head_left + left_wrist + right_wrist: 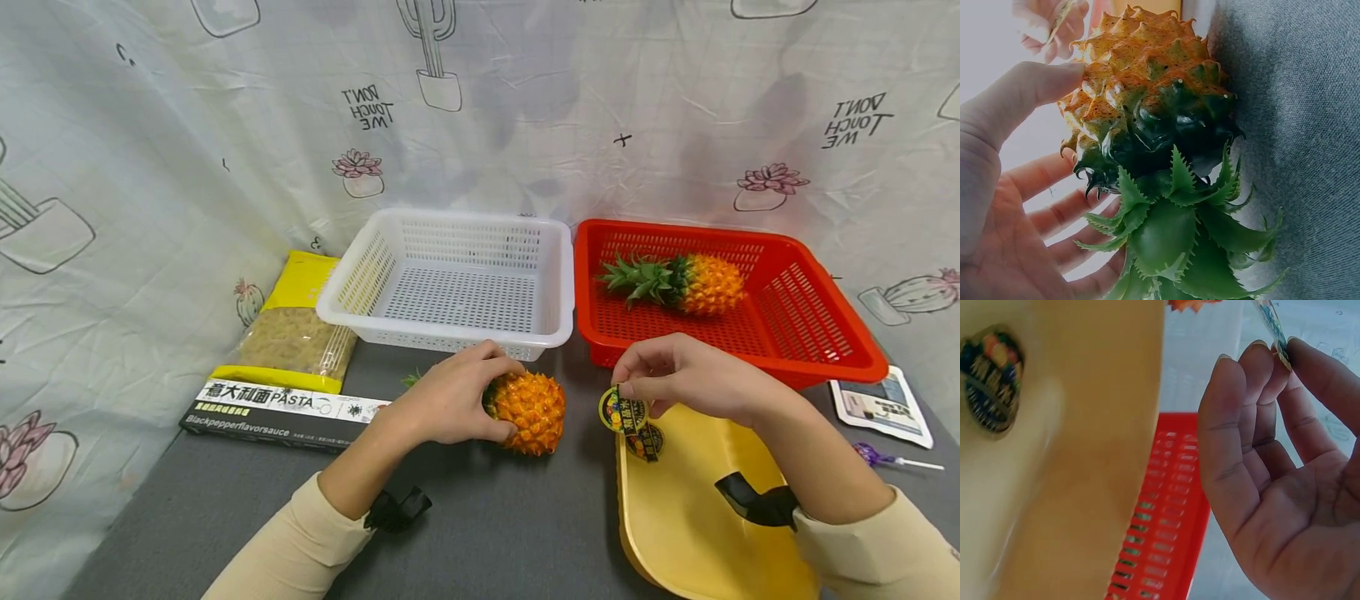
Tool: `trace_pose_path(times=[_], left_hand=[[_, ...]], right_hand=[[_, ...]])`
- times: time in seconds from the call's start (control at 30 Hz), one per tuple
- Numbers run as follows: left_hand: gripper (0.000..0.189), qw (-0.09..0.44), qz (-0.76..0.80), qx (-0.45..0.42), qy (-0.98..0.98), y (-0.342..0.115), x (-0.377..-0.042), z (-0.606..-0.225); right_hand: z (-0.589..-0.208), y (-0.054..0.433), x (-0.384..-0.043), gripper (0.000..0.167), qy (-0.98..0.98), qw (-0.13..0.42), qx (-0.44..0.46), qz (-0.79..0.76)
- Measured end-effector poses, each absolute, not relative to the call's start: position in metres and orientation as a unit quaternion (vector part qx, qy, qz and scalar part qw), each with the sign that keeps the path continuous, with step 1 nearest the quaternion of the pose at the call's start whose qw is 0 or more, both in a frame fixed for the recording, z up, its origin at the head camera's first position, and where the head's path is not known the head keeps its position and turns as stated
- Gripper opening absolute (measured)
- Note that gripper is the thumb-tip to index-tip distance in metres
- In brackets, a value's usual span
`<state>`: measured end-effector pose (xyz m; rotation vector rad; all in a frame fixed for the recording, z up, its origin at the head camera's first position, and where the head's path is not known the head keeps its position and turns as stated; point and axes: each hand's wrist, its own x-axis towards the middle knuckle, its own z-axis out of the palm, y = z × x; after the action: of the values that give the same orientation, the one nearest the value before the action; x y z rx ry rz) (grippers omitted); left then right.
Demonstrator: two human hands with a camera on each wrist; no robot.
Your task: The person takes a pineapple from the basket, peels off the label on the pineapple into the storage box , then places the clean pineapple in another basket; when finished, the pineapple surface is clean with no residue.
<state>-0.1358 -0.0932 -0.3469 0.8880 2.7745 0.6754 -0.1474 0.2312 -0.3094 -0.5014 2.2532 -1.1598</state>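
An orange pineapple (531,412) with green leaves lies on its side on the grey table. My left hand (457,392) holds it from above, thumb on the near side of the fruit; in the left wrist view, the fingers pass behind the spiny body (1147,94) near the leafy crown (1172,240). Between thumb and fingertips my right hand (686,379) pinches a round, black-and-yellow fruit sticker (613,412), seen edge-on in the right wrist view. Just below, a similar round sticker (648,443) lies at the corner of the yellow tray (697,508).
Behind the hands stand a white basket (450,333) and a red basket (832,317) with another pineapple (708,285) inside. At left are a pasta box (270,417) and a yellow bag (296,337). A white packet (885,408) and a lollipop (873,455) lie at right.
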Motion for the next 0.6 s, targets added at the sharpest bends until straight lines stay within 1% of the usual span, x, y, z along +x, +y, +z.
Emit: trace_pose_path(times=[0.27, 0.6], left_hand=[[0.063, 0.074, 0.221, 0.299, 0.925, -0.092, -0.134, -0.346], [0.062, 0.065, 0.222, 0.302, 0.925, -0.094, -0.134, -0.347]], right_hand=[[-0.319, 0.254, -0.145, 0.023, 0.847, 0.277, -0.169, -0.421], [-0.331, 0.276, -0.146, 0.025, 0.846, 0.303, -0.142, -0.415]])
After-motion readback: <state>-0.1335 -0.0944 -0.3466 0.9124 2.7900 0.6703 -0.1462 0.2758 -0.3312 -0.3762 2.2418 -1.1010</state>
